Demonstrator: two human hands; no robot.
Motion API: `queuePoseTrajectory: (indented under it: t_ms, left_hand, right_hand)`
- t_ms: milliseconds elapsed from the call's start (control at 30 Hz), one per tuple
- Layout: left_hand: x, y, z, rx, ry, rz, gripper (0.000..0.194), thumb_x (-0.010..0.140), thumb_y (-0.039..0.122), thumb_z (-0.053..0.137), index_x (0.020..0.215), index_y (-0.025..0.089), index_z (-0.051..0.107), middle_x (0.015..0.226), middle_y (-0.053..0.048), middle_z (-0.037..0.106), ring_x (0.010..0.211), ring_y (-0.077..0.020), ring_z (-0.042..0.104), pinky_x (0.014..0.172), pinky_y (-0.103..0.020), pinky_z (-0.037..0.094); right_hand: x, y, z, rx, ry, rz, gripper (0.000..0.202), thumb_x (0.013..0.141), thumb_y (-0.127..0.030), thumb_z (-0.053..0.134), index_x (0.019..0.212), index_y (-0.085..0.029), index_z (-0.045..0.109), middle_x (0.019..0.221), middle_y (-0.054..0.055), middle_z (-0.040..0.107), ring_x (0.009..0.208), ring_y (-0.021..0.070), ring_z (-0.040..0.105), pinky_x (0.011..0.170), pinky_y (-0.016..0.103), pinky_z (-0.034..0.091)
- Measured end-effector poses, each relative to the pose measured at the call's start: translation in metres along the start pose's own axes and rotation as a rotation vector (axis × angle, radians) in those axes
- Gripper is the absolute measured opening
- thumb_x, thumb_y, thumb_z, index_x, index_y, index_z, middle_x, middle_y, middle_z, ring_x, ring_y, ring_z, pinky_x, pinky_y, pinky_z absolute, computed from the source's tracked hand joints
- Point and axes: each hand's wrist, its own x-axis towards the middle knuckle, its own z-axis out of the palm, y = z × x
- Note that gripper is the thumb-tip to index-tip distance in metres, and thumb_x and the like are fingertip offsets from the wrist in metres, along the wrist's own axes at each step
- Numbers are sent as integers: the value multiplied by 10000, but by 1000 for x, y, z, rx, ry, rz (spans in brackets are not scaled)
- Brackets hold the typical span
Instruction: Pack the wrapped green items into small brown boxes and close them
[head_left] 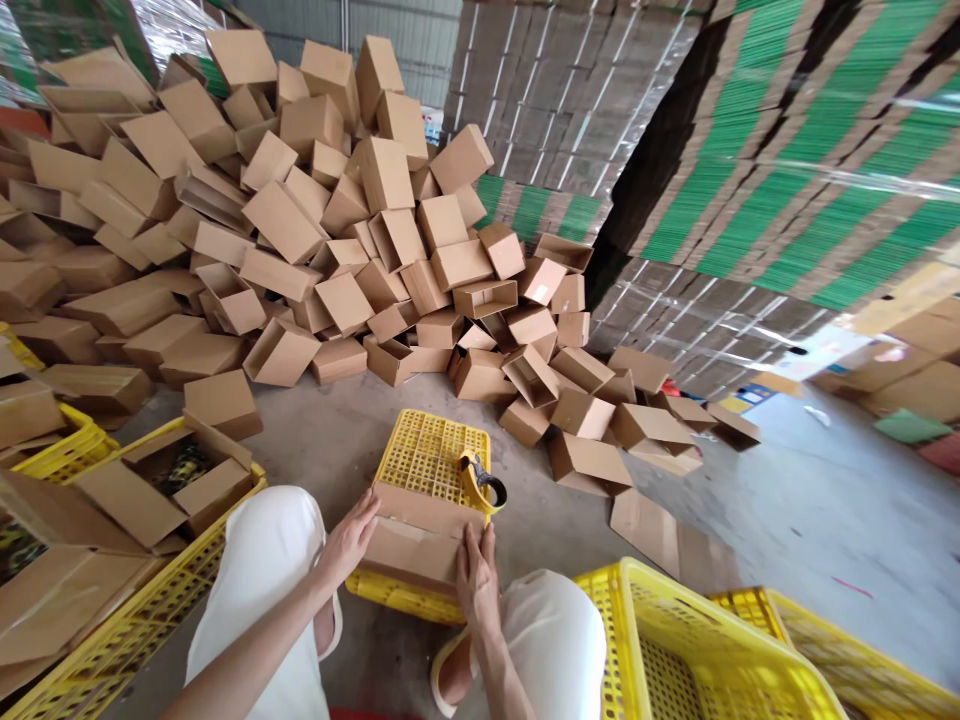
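Observation:
A closed cardboard box (420, 540) lies across an upturned yellow plastic crate (431, 450) between my knees. A seam runs along its top. My left hand (351, 537) holds the left end of the box, with the fingers resting along its edge. At the opposite end my right hand (478, 575) grips the right side, fingers pointing forward. Just beyond the box, a yellow tape dispenser (472, 478) with a dark ring sits on the crate's right corner, touched by neither hand. The undersides of both hands are hidden.
A large heap of cardboard boxes (345, 250) spreads ahead and to the left. Open yellow crates stand on my right (697, 640) and left (142, 600); the left one holds opened boxes. Strapped stacks of flat cardboard (795, 150) rise at the right. Flattened cardboard (667, 540) lies on the floor.

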Motion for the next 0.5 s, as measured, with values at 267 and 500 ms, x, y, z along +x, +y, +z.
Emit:
queuePoseTrajectory:
  t_ms: [267,500]
  left_hand:
    - [10,3,6,-221,147,-156,381,925,501,617,1130,277,848,1442,-77,729,1277,-319,732,1146,-424,563]
    - [19,-1,14,-530,275,-356,451,827,522,786,1138,196,781,1375,-160,759,1298,-339,714,1181,-486,523]
  right_hand:
    - [9,-6,-12,170,29,198,602,773,-628,711,1135,-165,841,1519,211,641,1433,423,584,1191,491,482]
    - [11,-4,-5,442,129,361,882,644,-572,825,1414,-190,630,1413,160,713,1286,355,674,1098,470,548]
